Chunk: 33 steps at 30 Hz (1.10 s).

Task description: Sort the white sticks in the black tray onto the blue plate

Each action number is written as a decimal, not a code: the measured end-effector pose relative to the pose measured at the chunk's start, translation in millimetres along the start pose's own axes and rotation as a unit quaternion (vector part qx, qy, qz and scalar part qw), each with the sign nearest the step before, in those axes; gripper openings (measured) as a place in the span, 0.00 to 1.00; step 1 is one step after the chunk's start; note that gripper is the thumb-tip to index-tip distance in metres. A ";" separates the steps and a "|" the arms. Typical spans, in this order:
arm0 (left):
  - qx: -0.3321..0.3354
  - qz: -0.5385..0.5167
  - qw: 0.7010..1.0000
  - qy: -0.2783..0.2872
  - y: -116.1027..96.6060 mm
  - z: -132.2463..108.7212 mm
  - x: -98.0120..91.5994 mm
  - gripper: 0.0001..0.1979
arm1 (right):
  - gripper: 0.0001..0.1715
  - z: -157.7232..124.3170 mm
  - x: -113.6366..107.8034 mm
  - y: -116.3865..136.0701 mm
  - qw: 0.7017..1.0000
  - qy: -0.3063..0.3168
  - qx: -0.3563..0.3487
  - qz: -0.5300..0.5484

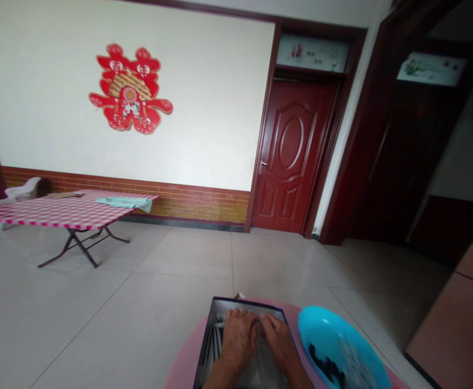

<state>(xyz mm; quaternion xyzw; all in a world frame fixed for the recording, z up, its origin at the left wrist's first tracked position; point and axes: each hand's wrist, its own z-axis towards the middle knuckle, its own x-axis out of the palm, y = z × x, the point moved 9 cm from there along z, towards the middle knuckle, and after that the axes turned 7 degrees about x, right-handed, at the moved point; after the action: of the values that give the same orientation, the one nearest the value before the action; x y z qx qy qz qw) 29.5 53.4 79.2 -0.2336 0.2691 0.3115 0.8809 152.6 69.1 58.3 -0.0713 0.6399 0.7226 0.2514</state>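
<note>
A dark-rimmed rectangular box (247, 302) rests on a round pink table (185, 351). Both my hands are down inside it, close together. My left hand (238, 337) has its fingers curled and closed near the box's middle. Beside it, my right hand (277, 336) is closed too, its fingertips almost meeting the left ones. What they pinch is too blurred to make out. Thin, dark and pale strip-like pieces (217, 340) lie along the box's left side. To the right stands a blue plastic basin (313, 321), with black pieces (326, 366) and clear or whitish slender pieces (355, 363) in it.
A folding table (61, 216) with a red-and-white checked cover stands at the left, a pale green cloth (125, 202) on it. A white chair (25, 189) is behind it. Far right is a brownish-pink cabinet-like block (459, 319). A red door (288, 156) is across the tiled floor.
</note>
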 end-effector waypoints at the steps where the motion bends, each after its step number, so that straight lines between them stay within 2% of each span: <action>1: 0.001 -0.001 1.000 0.000 -0.1 -0.4 0.3 0.09 | 0.23 -0.2 0.4 -0.7 1.000 0.003 0.008 -0.001; 4: -0.007 -0.002 1.000 0.003 2.3 -1.1 0.6 0.09 | 0.24 -0.8 -2.0 -1.3 1.000 -0.002 0.018 0.016; 9: -0.022 0.000 1.000 0.004 6.0 -0.6 -1.9 0.09 | 0.15 0.0 -1.9 0.4 0.999 -0.002 -0.015 0.029; 12: -0.021 -0.006 1.000 0.016 4.6 -0.3 -0.2 0.08 | 0.17 0.6 0.1 -0.2 1.000 -0.003 -0.020 0.002; 18: -0.033 -0.016 0.999 0.039 4.2 0.2 4.0 0.09 | 0.29 -0.8 4.8 0.3 0.997 0.007 -0.008 -0.074; 25: -0.039 -0.018 0.999 0.029 8.5 -0.5 2.6 0.09 | 0.18 -0.3 4.0 0.9 0.998 0.003 -0.028 -0.060; 33: -0.026 -0.028 0.999 0.015 7.1 -3.0 5.2 0.09 | 0.25 0.0 3.9 -0.7 0.999 0.014 -0.001 -0.045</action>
<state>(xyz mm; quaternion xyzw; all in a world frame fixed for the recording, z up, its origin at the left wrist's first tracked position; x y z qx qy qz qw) 27.2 58.8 72.1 -0.2683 0.2676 0.2902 0.8787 149.6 70.2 56.1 -0.1104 0.6391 0.7098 0.2749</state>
